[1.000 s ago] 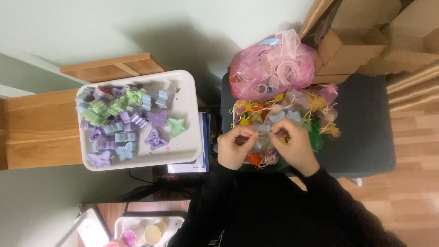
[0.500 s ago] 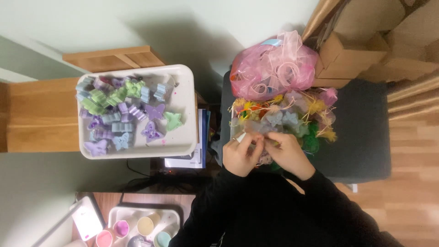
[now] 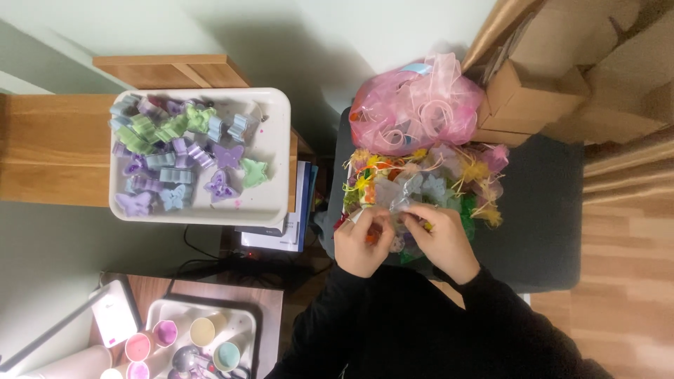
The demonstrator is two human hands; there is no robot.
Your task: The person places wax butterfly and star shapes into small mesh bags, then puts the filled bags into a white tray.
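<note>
I see a glossy white plastic tray (image 3: 277, 151) of smooth, waxy-looking butterfly shapes (image 3: 228, 156) on a matt wooden desk (image 3: 53, 147). My hands work a clear, crinkly film bag (image 3: 404, 200) beside sheer pink ribbon (image 3: 421, 98), plain brown cardboard boxes (image 3: 533, 98) and dark cloth sleeves (image 3: 421, 330).

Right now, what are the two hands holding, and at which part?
Both the left hand and right hand pinch the near edge of a small clear crinkly bag; its contents cannot be told.

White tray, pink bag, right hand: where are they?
White tray (image 3: 277, 147), head view, bare right wall.
Pink bag (image 3: 411, 112), head view, its middle.
Right hand (image 3: 444, 240), head view, back of hand.
</note>
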